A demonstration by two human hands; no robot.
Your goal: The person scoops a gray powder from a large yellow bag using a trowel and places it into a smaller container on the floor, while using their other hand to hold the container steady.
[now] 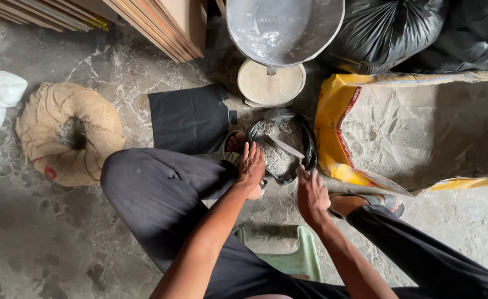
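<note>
I sit on a pale green stool (302, 256) with my knees apart. A small black plastic bag (281, 145) of grey powder lies open on the floor between my feet, with a flat scoop resting in it. My left hand (252, 164) reaches toward the bag's near left rim, fingers stretched and apart, holding nothing. My right hand (311, 194) hovers just below the bag's right edge, fingers loosely curled, and I cannot tell whether it pinches the plastic.
A big yellow sack (415, 130) of grey powder lies open at the right. A metal scale pan (283, 27) on a round base (270, 84) stands behind the bag. Black cloth (188, 119), rolled burlap sack (69, 133), stacked boards (166, 22) and black garbage bags (399, 27) surround.
</note>
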